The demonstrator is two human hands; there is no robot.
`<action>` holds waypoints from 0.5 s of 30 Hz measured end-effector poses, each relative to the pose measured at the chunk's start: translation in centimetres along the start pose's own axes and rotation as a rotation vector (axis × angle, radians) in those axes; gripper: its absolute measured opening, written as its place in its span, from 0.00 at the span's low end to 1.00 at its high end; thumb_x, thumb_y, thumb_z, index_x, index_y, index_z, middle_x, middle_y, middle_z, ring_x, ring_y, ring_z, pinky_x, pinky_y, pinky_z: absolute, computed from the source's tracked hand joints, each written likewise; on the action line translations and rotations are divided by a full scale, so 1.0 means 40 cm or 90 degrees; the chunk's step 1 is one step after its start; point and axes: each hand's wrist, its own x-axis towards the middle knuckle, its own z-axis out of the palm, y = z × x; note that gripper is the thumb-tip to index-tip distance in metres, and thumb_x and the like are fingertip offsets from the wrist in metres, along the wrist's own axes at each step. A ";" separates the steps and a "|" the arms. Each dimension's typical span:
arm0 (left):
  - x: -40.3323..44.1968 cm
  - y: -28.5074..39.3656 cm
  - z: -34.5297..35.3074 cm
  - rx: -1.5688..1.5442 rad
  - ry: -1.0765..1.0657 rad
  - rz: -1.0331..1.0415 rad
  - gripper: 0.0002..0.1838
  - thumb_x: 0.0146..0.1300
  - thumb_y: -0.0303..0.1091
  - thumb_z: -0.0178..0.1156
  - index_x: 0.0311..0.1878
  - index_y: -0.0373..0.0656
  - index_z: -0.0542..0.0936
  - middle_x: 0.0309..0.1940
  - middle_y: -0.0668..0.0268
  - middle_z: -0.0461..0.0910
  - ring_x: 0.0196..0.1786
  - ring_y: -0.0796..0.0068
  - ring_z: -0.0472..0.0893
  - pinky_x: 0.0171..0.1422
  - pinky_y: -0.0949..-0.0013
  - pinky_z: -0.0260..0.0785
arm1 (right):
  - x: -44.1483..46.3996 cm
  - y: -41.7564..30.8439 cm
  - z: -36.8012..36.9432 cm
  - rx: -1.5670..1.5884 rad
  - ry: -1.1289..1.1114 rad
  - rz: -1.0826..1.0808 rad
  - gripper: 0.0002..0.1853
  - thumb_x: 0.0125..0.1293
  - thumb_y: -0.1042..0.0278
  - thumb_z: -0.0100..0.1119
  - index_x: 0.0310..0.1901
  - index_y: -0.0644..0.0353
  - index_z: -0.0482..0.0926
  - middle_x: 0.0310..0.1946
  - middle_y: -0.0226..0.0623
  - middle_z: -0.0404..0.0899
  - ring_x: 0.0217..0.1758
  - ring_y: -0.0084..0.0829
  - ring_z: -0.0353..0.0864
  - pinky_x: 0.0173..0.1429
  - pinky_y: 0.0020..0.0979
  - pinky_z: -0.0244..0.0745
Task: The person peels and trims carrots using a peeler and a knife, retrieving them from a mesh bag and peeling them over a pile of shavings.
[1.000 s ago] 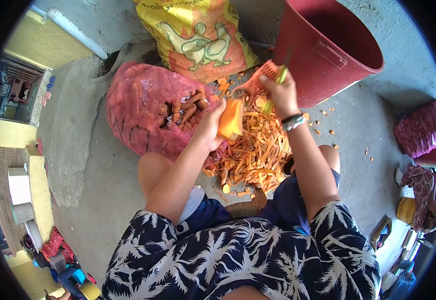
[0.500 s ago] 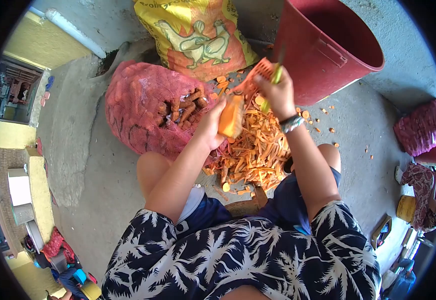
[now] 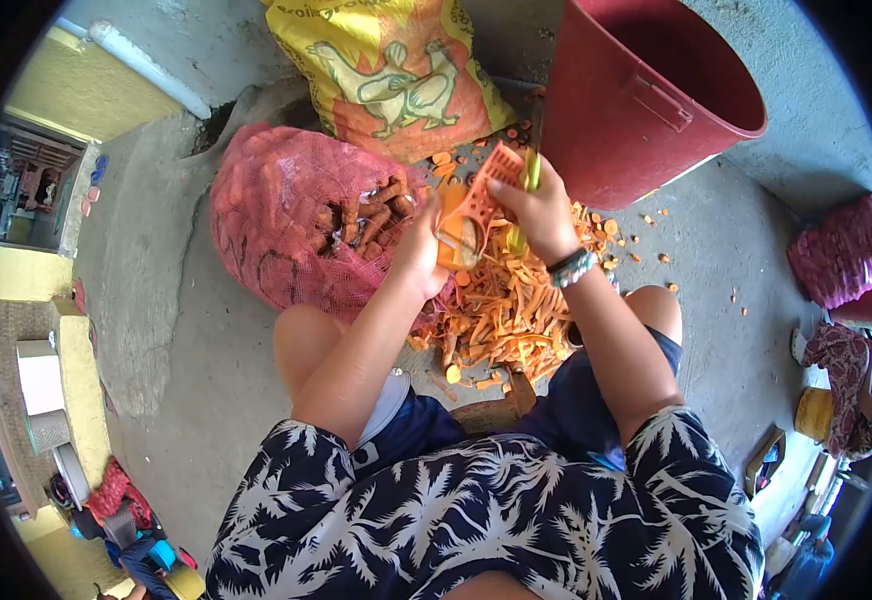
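Observation:
My left hand (image 3: 419, 247) is closed round a thick, partly peeled orange root (image 3: 453, 254). In my right hand (image 3: 543, 208) are an orange peeler (image 3: 497, 182) with a slotted body and a knife with a yellow-green handle (image 3: 531, 172). The peeler's head lies over the root's upper right side. Below both hands a heap of orange peelings (image 3: 516, 310) covers the ground. Just left of my left hand, a red mesh sack (image 3: 286, 215) holds brown unpeeled roots (image 3: 371, 215), which show through its opening.
A yellow and orange sack (image 3: 396, 80) stands against the wall behind the mesh sack. At its right is a large red bin (image 3: 606, 120). Small orange slices (image 3: 611, 227) are scattered right of the heap. Another person (image 3: 841, 375) is at the far right, near a purple sack (image 3: 836, 255).
My right hand has moved left and down towards me, bringing the peeler from beyond the root's far end onto the root. My left hand has moved slightly left, still holding the root.

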 end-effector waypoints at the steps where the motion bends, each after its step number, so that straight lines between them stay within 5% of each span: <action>1: 0.002 0.008 -0.022 0.024 -0.125 -0.015 0.27 0.64 0.58 0.42 0.52 0.43 0.70 0.38 0.60 0.76 0.40 0.68 0.77 0.44 0.62 0.72 | 0.034 -0.002 -0.010 -0.027 -0.027 0.036 0.13 0.54 0.80 0.61 0.41 0.63 0.71 0.29 0.30 0.76 0.27 0.19 0.74 0.31 0.22 0.73; 4: -0.026 0.012 -0.035 -0.014 -0.208 -0.098 0.24 0.65 0.54 0.45 0.49 0.42 0.71 0.35 0.61 0.77 0.35 0.66 0.79 0.39 0.63 0.73 | 0.188 0.113 -0.092 -0.050 0.136 -0.183 0.10 0.57 0.76 0.59 0.39 0.60 0.71 0.27 0.29 0.76 0.22 0.16 0.72 0.22 0.19 0.68; 6: -0.038 0.025 -0.019 -0.001 -0.215 -0.086 0.26 0.63 0.57 0.45 0.48 0.41 0.71 0.34 0.61 0.77 0.37 0.66 0.78 0.40 0.61 0.73 | 0.170 0.104 -0.104 0.095 0.193 -0.090 0.09 0.57 0.76 0.58 0.38 0.59 0.70 0.26 0.29 0.76 0.20 0.16 0.71 0.20 0.17 0.67; 8: -0.004 0.019 -0.025 -0.131 -0.036 -0.019 0.27 0.62 0.58 0.45 0.48 0.42 0.71 0.35 0.61 0.76 0.39 0.67 0.78 0.41 0.59 0.72 | 0.095 0.062 -0.049 0.093 0.204 -0.062 0.08 0.59 0.74 0.57 0.38 0.59 0.69 0.25 0.28 0.75 0.18 0.15 0.70 0.17 0.16 0.65; 10: 0.063 -0.007 -0.084 -0.151 -0.036 -0.001 0.27 0.63 0.58 0.45 0.48 0.43 0.72 0.37 0.62 0.76 0.41 0.67 0.77 0.43 0.56 0.71 | -0.008 0.016 0.002 0.098 0.135 0.029 0.12 0.57 0.76 0.59 0.42 0.62 0.68 0.31 0.32 0.76 0.28 0.19 0.75 0.29 0.20 0.72; 13: 0.055 -0.016 -0.052 -0.169 0.020 -0.002 0.24 0.65 0.55 0.44 0.49 0.43 0.71 0.41 0.63 0.76 0.43 0.68 0.77 0.47 0.60 0.70 | -0.071 0.044 0.034 0.143 0.077 -0.028 0.16 0.56 0.78 0.59 0.46 0.64 0.68 0.35 0.34 0.77 0.37 0.22 0.78 0.40 0.24 0.76; 15: 0.026 -0.008 -0.023 -0.111 0.016 0.006 0.24 0.66 0.54 0.42 0.51 0.43 0.70 0.41 0.63 0.76 0.42 0.69 0.76 0.47 0.62 0.70 | -0.046 0.040 0.014 0.095 0.044 -0.013 0.15 0.55 0.79 0.59 0.45 0.64 0.69 0.35 0.34 0.77 0.36 0.22 0.78 0.40 0.24 0.76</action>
